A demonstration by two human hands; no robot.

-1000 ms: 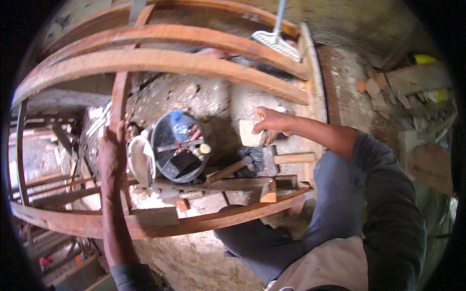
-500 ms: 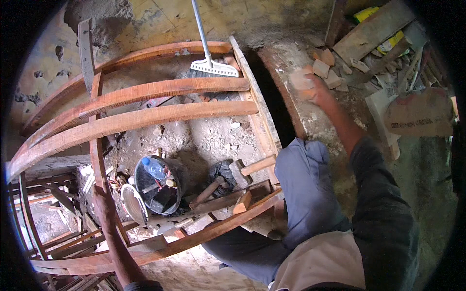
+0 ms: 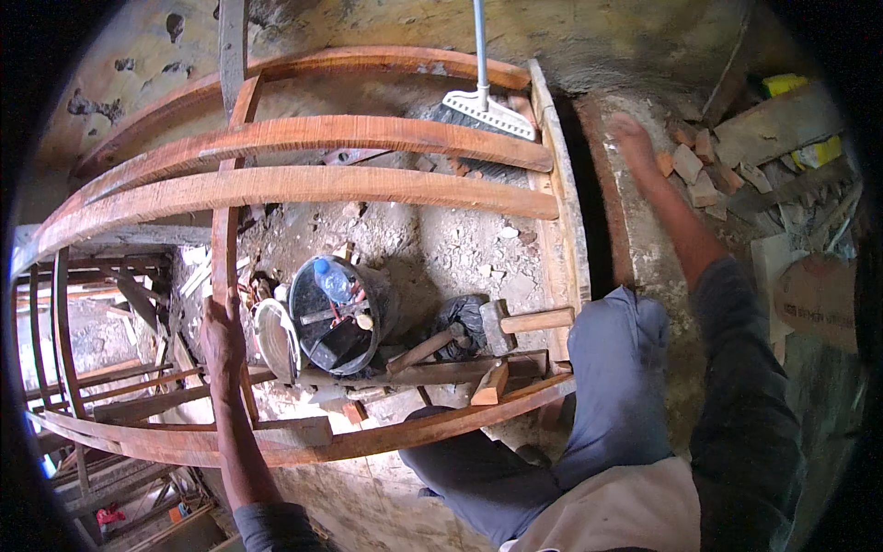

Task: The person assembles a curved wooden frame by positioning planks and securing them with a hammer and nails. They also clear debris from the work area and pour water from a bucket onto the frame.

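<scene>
My left hand [image 3: 223,336] is wrapped round an upright wooden strut [image 3: 224,248] of a curved reddish-brown wooden frame [image 3: 349,187]. Beyond my knee, my right hand [image 3: 630,135] reaches over the dusty ledge, just left of a heap of small wood offcuts [image 3: 688,164]. Motion smears its fingers, so whether it holds anything is unclear. A wooden-handled hammer [image 3: 538,320] rests near the frame's right end board [image 3: 567,198]. By it lie a wooden wedge [image 3: 490,384] and a second wooden handle [image 3: 425,350], its head hidden by dark plastic.
Inside the frame's span stands a dark bucket [image 3: 375,345] holding a blue-tinted bottle [image 3: 333,281] and tools, beside a pale bucket [image 3: 273,342]. A white broom [image 3: 487,112] leans at the back. Boards [image 3: 782,124] and scraps pile up at right. A dark gap [image 3: 593,184] runs along the end board.
The view has swung, shifting the scene rightward. My right hand has gone from among the wood offcuts to a spot left of them. My left hand still grips the strut.
</scene>
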